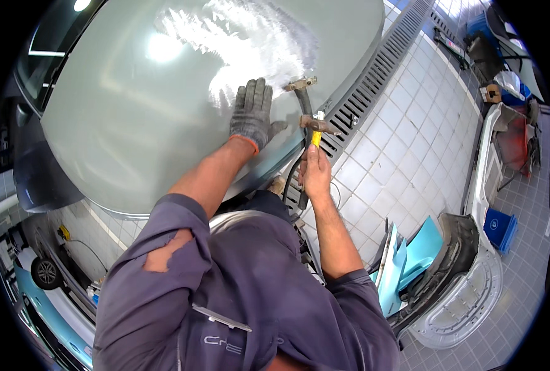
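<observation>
My left hand (252,116), in a grey glove with an orange cuff, lies flat with fingers stretched on a grey-green car panel (133,136). Its fingertips touch the lower edge of a bright, sanded patch (256,49). My right hand (315,175) is bare and closed round the yellow handle of a hammer (319,125), whose rusty head points up over the panel's right edge. Just beyond it is a second hammer (301,84) with a dark handle, its head over the panel. Whether my right hand also grips that dark handle I cannot tell.
A slotted floor drain (374,77) runs beside the panel over white tiles (398,130). At the right lie removed car parts, among them light-blue panels (420,250) and a white bumper (482,167). A blue bin (499,230) stands past them. Another car's wheel (46,272) shows at lower left.
</observation>
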The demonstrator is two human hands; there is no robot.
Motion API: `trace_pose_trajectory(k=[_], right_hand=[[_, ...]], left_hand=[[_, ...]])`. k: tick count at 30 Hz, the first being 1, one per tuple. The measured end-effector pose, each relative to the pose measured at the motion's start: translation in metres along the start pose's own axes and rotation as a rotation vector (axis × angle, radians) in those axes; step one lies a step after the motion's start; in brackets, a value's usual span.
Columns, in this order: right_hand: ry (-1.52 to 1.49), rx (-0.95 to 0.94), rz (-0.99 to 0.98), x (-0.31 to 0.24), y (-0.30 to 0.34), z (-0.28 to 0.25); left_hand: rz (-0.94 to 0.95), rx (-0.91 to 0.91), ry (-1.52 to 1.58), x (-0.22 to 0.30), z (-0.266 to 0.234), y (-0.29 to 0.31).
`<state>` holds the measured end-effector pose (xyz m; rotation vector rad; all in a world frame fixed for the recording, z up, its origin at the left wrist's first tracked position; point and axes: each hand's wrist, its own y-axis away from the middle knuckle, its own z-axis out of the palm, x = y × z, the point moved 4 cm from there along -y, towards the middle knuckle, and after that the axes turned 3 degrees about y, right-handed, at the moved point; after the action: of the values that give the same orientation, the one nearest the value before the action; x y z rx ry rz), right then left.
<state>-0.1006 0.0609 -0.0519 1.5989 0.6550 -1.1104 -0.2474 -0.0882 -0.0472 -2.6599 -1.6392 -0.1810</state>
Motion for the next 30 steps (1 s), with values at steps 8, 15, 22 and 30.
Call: trace_pose_trajectory(k=[8,15,22,30], right_hand=[[0.016,0.061,-0.008,0.006,0.009,-0.017],[0.087,0.089,-0.172,-0.001,-0.053,0.032],[0.317,0.122,-0.073,-0.015,-0.111,0.095],[0.233,0.264,-0.183,0.013,-0.109,0.107]], left_hand=[[0.095,-0.067,-0.159,0.011,-0.008,-0.049],[0.265,-0.147,-0.149,0.010,0.006,-0.005],[0.380,-0.009,-0.164,-0.038,0.014,0.020],[0.196,-0.079,-0.192,-0.070,-0.037,-0.026]])
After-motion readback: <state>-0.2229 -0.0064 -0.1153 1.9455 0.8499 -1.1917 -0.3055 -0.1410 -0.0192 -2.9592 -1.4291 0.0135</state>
